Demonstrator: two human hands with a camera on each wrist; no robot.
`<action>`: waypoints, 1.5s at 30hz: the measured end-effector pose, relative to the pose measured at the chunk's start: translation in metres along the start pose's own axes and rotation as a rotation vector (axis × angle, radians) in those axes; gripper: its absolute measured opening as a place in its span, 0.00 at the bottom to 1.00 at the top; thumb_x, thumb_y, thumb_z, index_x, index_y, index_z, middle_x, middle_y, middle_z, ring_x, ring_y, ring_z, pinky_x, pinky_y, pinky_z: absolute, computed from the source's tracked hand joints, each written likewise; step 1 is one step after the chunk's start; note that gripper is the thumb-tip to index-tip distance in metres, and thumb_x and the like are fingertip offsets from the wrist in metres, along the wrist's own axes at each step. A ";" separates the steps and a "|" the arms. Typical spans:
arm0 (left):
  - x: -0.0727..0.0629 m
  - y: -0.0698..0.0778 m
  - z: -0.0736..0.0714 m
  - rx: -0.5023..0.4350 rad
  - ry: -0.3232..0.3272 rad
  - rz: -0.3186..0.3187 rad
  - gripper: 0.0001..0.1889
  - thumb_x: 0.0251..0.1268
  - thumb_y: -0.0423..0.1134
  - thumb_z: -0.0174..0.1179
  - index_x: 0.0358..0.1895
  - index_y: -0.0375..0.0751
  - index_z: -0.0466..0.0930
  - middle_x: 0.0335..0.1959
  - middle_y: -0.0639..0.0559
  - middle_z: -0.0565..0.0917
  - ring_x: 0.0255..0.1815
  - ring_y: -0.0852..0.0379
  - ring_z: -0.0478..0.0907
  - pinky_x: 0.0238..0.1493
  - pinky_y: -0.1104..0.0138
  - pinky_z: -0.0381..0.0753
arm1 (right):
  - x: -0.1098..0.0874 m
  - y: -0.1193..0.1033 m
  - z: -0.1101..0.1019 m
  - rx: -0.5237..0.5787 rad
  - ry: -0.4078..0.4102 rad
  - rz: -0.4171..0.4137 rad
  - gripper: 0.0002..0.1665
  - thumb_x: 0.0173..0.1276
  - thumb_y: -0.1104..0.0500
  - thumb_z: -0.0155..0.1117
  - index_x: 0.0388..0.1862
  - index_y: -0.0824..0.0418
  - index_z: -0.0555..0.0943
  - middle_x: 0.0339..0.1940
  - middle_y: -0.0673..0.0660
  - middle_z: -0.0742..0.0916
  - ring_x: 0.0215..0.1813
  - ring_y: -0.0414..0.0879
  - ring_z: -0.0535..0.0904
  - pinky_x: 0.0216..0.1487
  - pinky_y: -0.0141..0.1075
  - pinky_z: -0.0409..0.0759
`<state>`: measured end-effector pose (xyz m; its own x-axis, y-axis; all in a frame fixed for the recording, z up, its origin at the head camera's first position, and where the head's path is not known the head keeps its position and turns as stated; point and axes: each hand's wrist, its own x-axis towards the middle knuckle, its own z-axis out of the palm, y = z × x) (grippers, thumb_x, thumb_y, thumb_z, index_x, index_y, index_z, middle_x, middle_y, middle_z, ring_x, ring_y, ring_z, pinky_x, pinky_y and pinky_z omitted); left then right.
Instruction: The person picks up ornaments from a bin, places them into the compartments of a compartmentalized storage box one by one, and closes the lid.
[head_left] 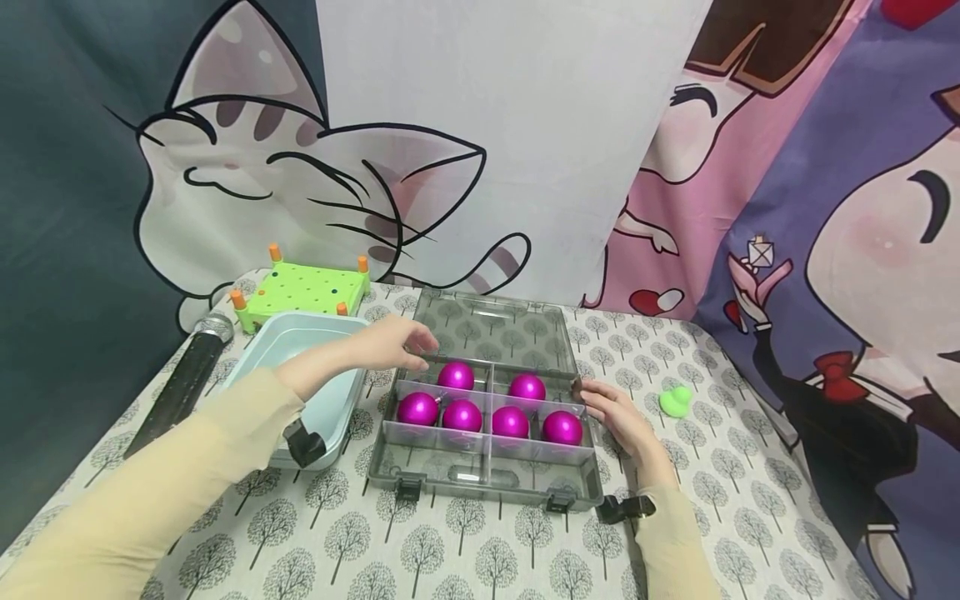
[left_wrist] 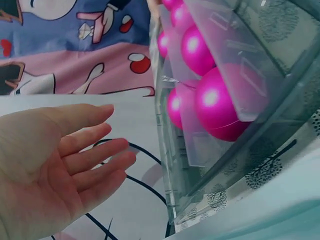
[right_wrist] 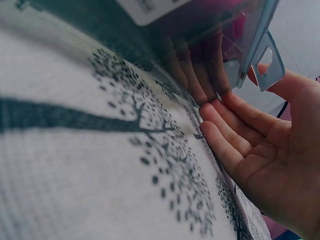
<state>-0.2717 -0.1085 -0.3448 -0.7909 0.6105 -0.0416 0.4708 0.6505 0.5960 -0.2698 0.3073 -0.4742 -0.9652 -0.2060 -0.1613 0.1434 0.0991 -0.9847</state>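
Observation:
A smoky clear divided box [head_left: 431,479] lies on the table with its lid [head_left: 495,333] folded back. Several shiny magenta balls [head_left: 462,416] sit in its middle and back compartments; the front ones hold none. My left hand [head_left: 386,342] hovers near the box's back left corner, fingers loosely bent, holding nothing; in the left wrist view its palm [left_wrist: 45,175] shows beside the box. At the right side, my right hand [head_left: 618,414] has its fingertips at the wall. The right wrist view shows those fingers [right_wrist: 232,122] against the wall, with the thumb by a clear tab [right_wrist: 267,62].
Left of the box stands a pale blue tray [head_left: 358,400], partly under my left forearm. A black microphone [head_left: 183,375] and a green board with orange pegs [head_left: 311,287] lie beyond it. A small green duck [head_left: 676,402] sits to the right. A printed curtain [head_left: 510,150] hangs behind.

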 end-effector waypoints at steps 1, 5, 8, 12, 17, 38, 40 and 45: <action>0.001 -0.001 -0.002 -0.010 0.012 -0.012 0.20 0.61 0.35 0.64 0.55 0.30 0.78 0.53 0.37 0.83 0.52 0.42 0.81 0.57 0.54 0.81 | 0.000 0.000 0.000 -0.002 -0.005 -0.003 0.33 0.74 0.63 0.51 0.70 0.80 0.56 0.48 0.41 0.82 0.49 0.29 0.80 0.55 0.22 0.78; 0.007 -0.005 -0.010 -0.074 0.068 -0.078 0.23 0.62 0.36 0.63 0.58 0.28 0.75 0.57 0.34 0.80 0.56 0.40 0.80 0.59 0.53 0.80 | -0.001 -0.001 0.000 0.001 -0.015 -0.011 0.33 0.74 0.63 0.51 0.70 0.81 0.56 0.49 0.42 0.82 0.49 0.29 0.80 0.55 0.22 0.78; 0.013 -0.010 -0.016 -0.138 0.095 -0.139 0.26 0.64 0.37 0.61 0.63 0.27 0.70 0.62 0.31 0.76 0.62 0.37 0.75 0.63 0.51 0.77 | 0.000 0.000 0.001 -0.005 -0.007 -0.010 0.33 0.74 0.63 0.52 0.70 0.81 0.56 0.48 0.41 0.82 0.49 0.30 0.80 0.55 0.23 0.78; 0.023 -0.021 -0.021 -0.206 0.127 -0.211 0.29 0.67 0.37 0.58 0.68 0.27 0.64 0.67 0.30 0.70 0.68 0.36 0.68 0.68 0.49 0.71 | 0.000 0.000 0.001 -0.014 0.007 0.001 0.33 0.74 0.63 0.52 0.70 0.80 0.58 0.48 0.41 0.82 0.49 0.29 0.80 0.54 0.23 0.78; 0.042 -0.037 -0.023 -0.302 0.144 -0.289 0.31 0.69 0.39 0.56 0.71 0.28 0.60 0.70 0.30 0.66 0.70 0.36 0.65 0.71 0.49 0.67 | 0.000 0.002 -0.002 -0.012 0.006 0.005 0.33 0.74 0.63 0.52 0.70 0.80 0.57 0.49 0.42 0.81 0.49 0.29 0.80 0.55 0.23 0.78; 0.084 -0.073 -0.011 -0.513 0.071 -0.500 0.37 0.74 0.39 0.49 0.74 0.22 0.42 0.77 0.28 0.47 0.77 0.34 0.50 0.78 0.51 0.54 | -0.001 0.000 -0.001 -0.010 0.003 -0.001 0.33 0.74 0.63 0.52 0.70 0.80 0.58 0.53 0.48 0.82 0.49 0.29 0.80 0.56 0.23 0.78; 0.086 -0.076 -0.010 -0.508 0.060 -0.509 0.35 0.74 0.39 0.50 0.74 0.22 0.45 0.75 0.28 0.53 0.72 0.36 0.62 0.76 0.53 0.60 | -0.001 0.001 -0.001 -0.013 0.001 -0.004 0.33 0.74 0.63 0.52 0.70 0.80 0.58 0.54 0.49 0.82 0.49 0.29 0.80 0.56 0.23 0.78; 0.091 -0.084 -0.003 -0.509 0.043 -0.517 0.32 0.71 0.39 0.53 0.71 0.23 0.55 0.57 0.31 0.73 0.51 0.46 0.80 0.66 0.60 0.73 | 0.000 0.002 -0.001 -0.014 0.009 -0.004 0.33 0.74 0.63 0.53 0.70 0.80 0.58 0.56 0.53 0.81 0.49 0.29 0.80 0.56 0.23 0.78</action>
<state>-0.3846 -0.1092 -0.3959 -0.8829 0.2563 -0.3935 -0.1994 0.5541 0.8082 -0.2701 0.3087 -0.4757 -0.9677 -0.1977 -0.1565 0.1364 0.1118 -0.9843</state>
